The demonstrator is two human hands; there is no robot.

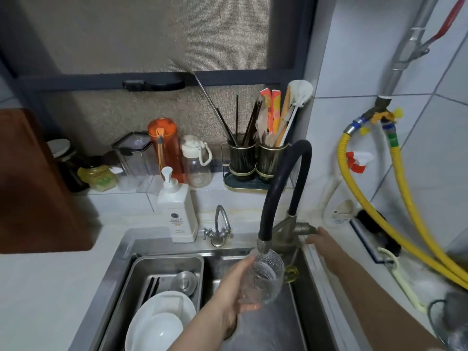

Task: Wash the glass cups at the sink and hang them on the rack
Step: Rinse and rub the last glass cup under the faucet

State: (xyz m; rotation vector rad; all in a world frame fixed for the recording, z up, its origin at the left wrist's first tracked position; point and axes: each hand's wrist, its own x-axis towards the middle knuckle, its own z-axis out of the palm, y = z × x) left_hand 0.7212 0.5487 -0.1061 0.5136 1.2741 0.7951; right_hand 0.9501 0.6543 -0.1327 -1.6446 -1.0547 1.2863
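My left hand [234,287] grips a clear textured glass cup [266,277] over the steel sink [298,300]. The cup's mouth sits just under the spout of the black hose faucet [283,183], and water spills out of the cup down to the sink floor. My right hand [320,238] reaches across the sink's right rim and touches the metal faucet lever [307,228] with its fingers. A dark wire rack [434,323] shows at the lower right edge, partly cut off.
A steel tray [162,264] in the sink's left half holds white plates, chopsticks and a metal lid. A white soap pump bottle [178,211] and a small tap [220,226] stand behind the sink. Utensil holders [255,158] and bottles line the sill. Yellow hoses [395,224] run along the right.
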